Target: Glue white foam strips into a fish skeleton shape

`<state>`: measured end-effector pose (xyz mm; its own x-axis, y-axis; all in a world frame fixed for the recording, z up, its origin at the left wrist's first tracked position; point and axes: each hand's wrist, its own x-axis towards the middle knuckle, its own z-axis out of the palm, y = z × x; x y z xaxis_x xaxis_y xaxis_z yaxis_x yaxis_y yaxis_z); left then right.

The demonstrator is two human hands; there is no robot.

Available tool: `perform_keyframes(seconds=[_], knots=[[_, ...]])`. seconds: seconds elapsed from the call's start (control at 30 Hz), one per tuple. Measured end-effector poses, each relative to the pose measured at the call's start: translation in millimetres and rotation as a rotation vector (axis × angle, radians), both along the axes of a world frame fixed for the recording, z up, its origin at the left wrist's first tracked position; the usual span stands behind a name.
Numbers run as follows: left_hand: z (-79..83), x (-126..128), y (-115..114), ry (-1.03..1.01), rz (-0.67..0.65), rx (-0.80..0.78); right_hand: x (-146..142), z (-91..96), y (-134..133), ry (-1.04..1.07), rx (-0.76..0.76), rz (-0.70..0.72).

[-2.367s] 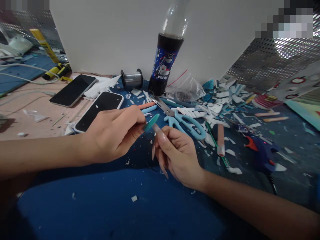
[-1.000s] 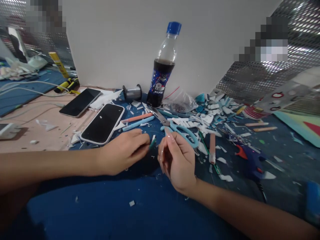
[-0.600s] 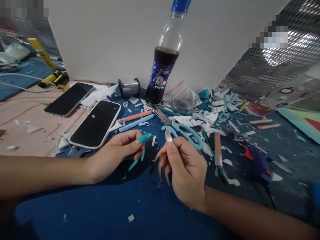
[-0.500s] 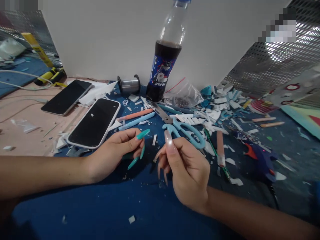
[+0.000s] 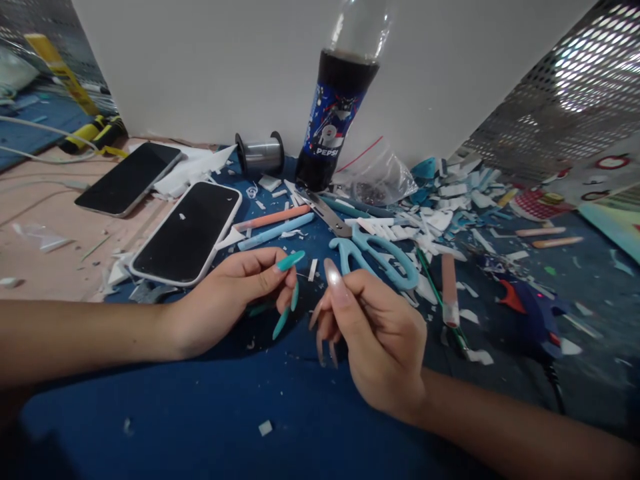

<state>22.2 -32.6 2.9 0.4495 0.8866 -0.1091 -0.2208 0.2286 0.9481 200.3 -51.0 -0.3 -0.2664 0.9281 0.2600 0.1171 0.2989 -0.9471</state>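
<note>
My left hand [image 5: 250, 283], with long teal nails, is closed in a pinch of thumb and forefinger above the blue mat [image 5: 200, 413]. A faint thin strand shows near its fingertips, too fine to name. Facing it across a small gap, my right hand [image 5: 377, 327] has long pale pink nails and is also pinched; whatever lies between its fingers is hidden. Just behind the right hand lie light-blue-handled scissors [image 5: 393, 260], blades pointing toward the bottle. Beyond the left hand are a coral stick [image 5: 277, 217] and a light blue stick [image 5: 275, 231].
A Pepsi bottle [image 5: 335, 113] stands before a white panel [image 5: 200, 67]. Two phones, a white-edged one [image 5: 187, 230] and a dark one [image 5: 131, 179], lie left. Behind are a spool [image 5: 260, 155] and a plastic bag [image 5: 377, 177]. Scraps [image 5: 460, 193] and a glue gun [image 5: 535, 313] lie right.
The camera view has shifted slightly, cutting off the bottle's cap. My left fingertips have moved a little to the right. Both hands keep their pinch.
</note>
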Motion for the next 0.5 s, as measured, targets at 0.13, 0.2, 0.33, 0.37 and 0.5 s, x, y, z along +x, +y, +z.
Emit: perform_keyframes(seconds=[0.13, 0.2, 0.33, 0.37, 0.5], knots=[[0.9, 0.8, 0.9, -0.008, -0.003, -0.004, 0.6, 0.1, -1.4, -0.023, 0.019, 0.003], [1.8, 1.3, 1.2, -0.003, -0.002, -0.004, 0.8, 0.0, -1.7, -0.026, 0.032, 0.000], [2.0, 1.4, 1.5, 0.017, -0.002, 0.009, 1.4, -0.8, -1.8, -0.027, 0.040, 0.004], [1.5, 1.2, 1.4, 0.023, 0.001, 0.012, 1.5, -0.9, -1.7, -0.030, 0.041, 0.005], [-0.4, 0.4, 0.4, 0.031, 0.009, 0.005, 1.2, -0.3, -1.5, -0.049, 0.046, 0.000]])
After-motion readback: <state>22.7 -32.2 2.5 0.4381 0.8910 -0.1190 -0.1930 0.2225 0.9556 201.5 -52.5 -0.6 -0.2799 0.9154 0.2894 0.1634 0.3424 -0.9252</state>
